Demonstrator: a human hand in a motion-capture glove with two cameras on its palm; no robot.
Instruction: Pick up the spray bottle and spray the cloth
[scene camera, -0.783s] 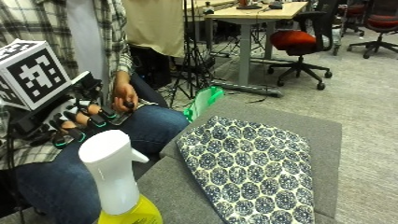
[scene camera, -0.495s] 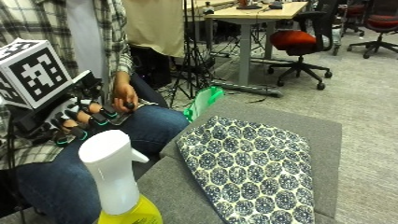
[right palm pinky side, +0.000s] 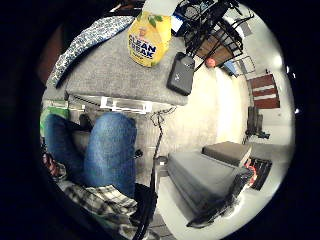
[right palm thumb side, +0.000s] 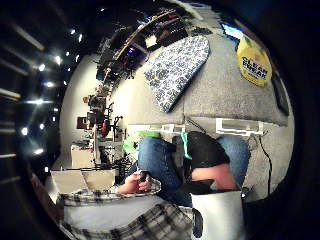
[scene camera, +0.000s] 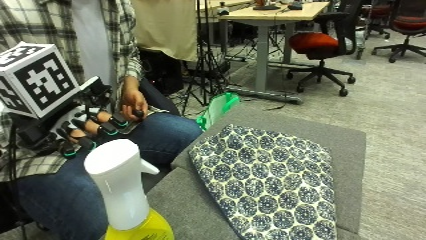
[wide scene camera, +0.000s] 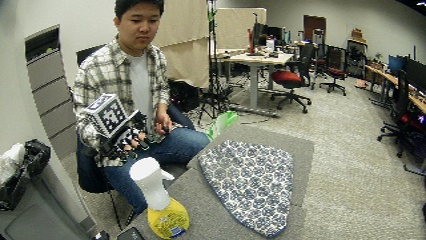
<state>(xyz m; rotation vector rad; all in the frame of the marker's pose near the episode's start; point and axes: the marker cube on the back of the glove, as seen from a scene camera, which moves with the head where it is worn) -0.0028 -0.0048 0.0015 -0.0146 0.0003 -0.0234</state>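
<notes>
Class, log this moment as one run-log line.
hand: over lap, open, holding nothing | bottle: upright on table, untouched | cloth: flat beside bottle | step: reach not begun

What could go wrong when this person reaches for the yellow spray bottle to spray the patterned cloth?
The spray bottle stands close to the grey table's edge, so a clumsy reach by the gloved right hand, now over the lap, might knock it off. Its nozzle seems to point sideways, not clearly at the cloth, so an early squeeze might wet the table. A black device lies beside the bottle and might get sprayed.

one spray bottle (scene camera: 130, 195), one patterned cloth (scene camera: 266, 185), one gloved hand (scene camera: 83, 131), one bare hand (scene camera: 133, 102)
</notes>
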